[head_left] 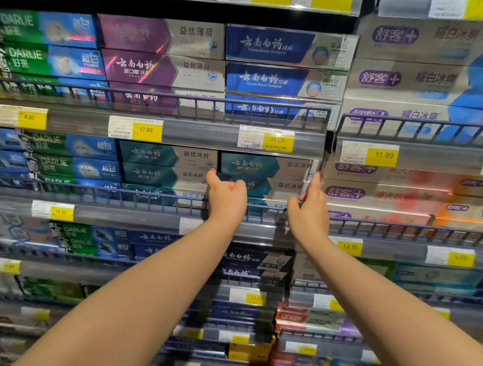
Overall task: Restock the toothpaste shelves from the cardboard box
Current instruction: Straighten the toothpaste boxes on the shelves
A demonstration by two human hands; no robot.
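Both my arms reach up to the second shelf of a toothpaste display. My left hand (226, 194) grips the left end of a teal toothpaste box (274, 187), its fingers curled over the box's top edge. My right hand (309, 206) holds the box's right end with the thumb and fingers stretched up along it. The box lies flat in a stack, under another teal box (266, 166) of the same kind and behind the shelf's wire rail (149, 198). The cardboard box is not in view.
More teal boxes (165, 164) fill the slot to the left, with green Darlie boxes (69, 155) beyond them. Silver and red boxes (381, 195) stand to the right. Purple boxes (160, 53) and blue boxes (284, 63) fill the shelf above. Yellow price tags (278, 140) line the shelf edges.
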